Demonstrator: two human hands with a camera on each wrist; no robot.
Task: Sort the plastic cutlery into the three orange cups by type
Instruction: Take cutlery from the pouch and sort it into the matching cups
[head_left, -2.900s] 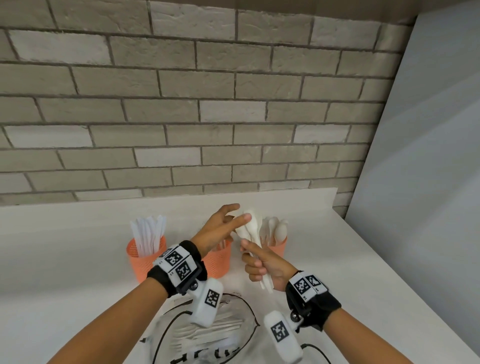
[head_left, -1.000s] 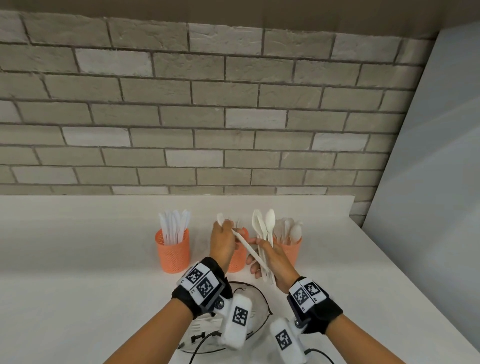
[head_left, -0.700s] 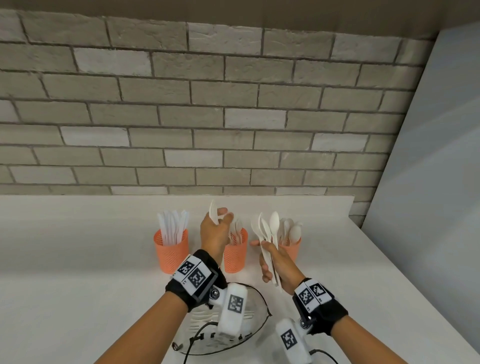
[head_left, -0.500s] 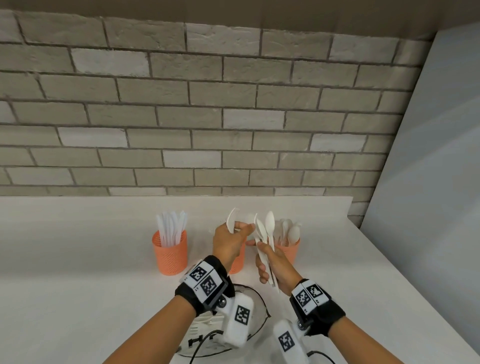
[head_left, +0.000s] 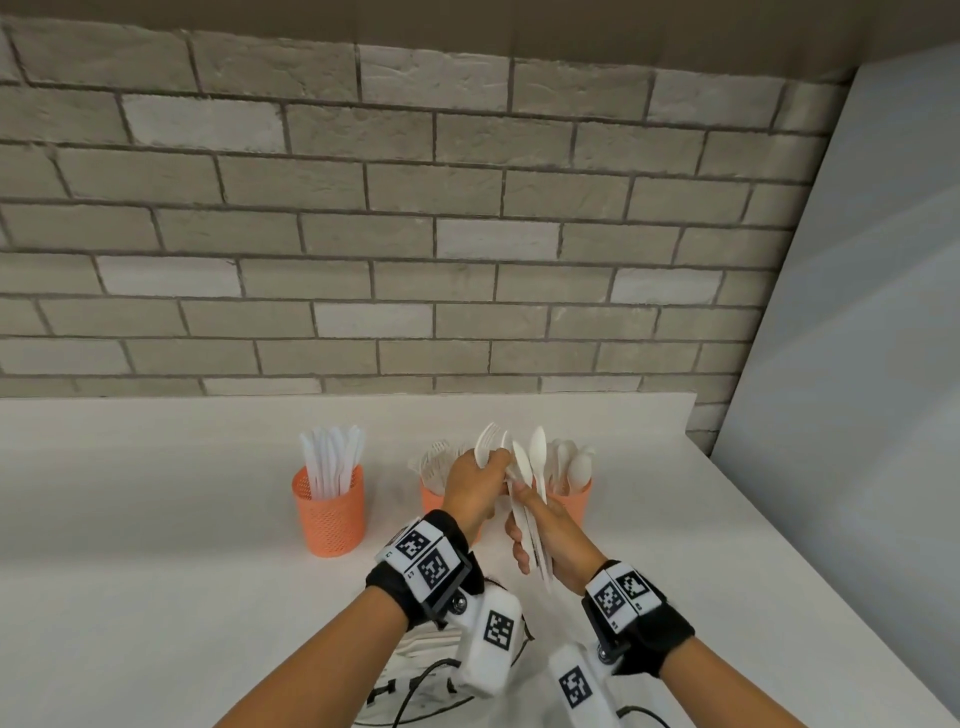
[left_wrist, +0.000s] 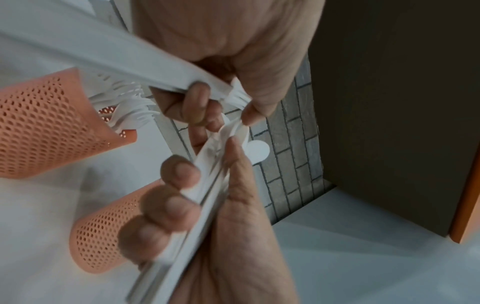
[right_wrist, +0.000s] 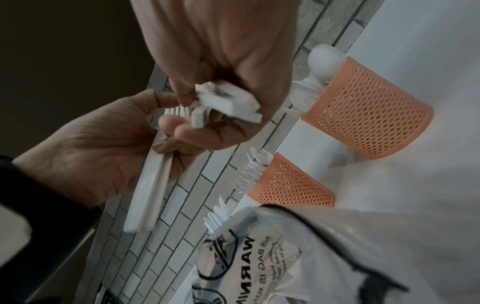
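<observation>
Left hand (head_left: 474, 493) has its fingers curled round a couple of white plastic forks (head_left: 488, 441), right over the middle orange cup (head_left: 432, 498). Right hand (head_left: 551, 540) grips a bundle of spoons (head_left: 530, 467) upright, just in front of the right cup (head_left: 571, 501).

Wall: a grey brick wall (head_left: 395, 228) is facing me, its mortar lines darker than the bricks.
Counter: a white counter (head_left: 145, 519) is running out from the foot of that wall towards me.
Panel: a pale grey panel (head_left: 862, 364) is standing right of the wall, meeting it.
Light: soft light is falling evenly on the wall.
</observation>
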